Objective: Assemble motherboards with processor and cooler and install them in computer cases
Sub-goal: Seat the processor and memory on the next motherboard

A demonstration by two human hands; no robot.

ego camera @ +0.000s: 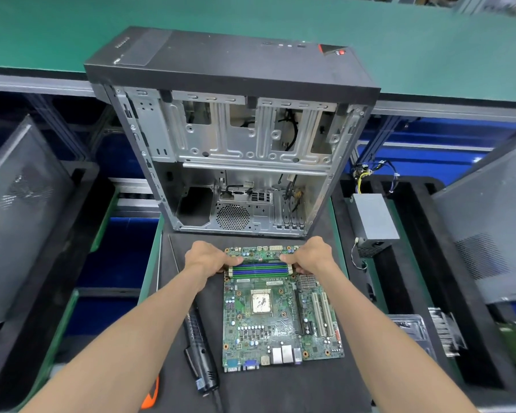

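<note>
The motherboard [280, 305] lies flat just before the open computer case [236, 162]. The left hand [207, 257] and right hand [310, 256] grip the ends of its memory slots [261, 268] — press evenly on both ends — avoid flexing the board.

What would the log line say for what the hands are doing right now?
left hand + right hand: pressing at memory slots | green motherboard: flat on black mat, cooler absent | open grey computer case: empty, behind board
</note>
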